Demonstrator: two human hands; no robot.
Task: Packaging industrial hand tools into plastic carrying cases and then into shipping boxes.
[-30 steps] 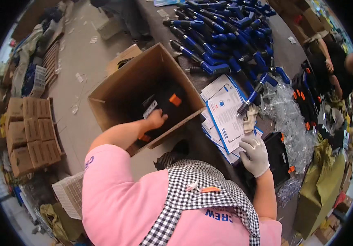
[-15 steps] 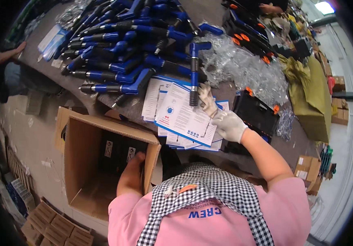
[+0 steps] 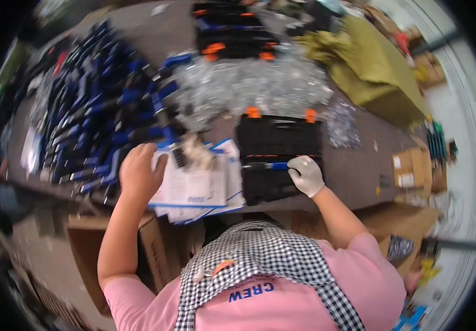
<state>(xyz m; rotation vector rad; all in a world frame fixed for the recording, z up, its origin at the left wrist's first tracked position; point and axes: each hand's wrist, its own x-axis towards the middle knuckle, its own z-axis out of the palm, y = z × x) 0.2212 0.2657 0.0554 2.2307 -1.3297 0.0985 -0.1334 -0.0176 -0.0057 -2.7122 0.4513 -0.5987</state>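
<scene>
My left hand (image 3: 140,170), bare, is at the near edge of a heap of blue-and-black hand tools (image 3: 91,105), fingers apart and thumb spread, with nothing visible in it. Just right of it, one such tool with a bent blue end (image 3: 164,118) rests with its dark tip on printed sheets (image 3: 196,185). An off-white glove (image 3: 196,151) lies crumpled beside that tip. My right hand (image 3: 306,175), in a white glove, closes round the right end of a blue-and-grey tool (image 3: 275,165) lying in an open black case (image 3: 279,135); its fingertips are partly hidden.
Clear plastic bags (image 3: 254,83) lie behind the case, and more black cases (image 3: 229,33) with orange latches stand farther back. A large yellow-green sack (image 3: 379,71) is at the right. An open cardboard box (image 3: 86,234) stands below the table's near left edge.
My left hand has come out of the cardboard box and up to the tool heap. My right hand has moved from the sheets to the black case, which now lies open. The view has turned.
</scene>
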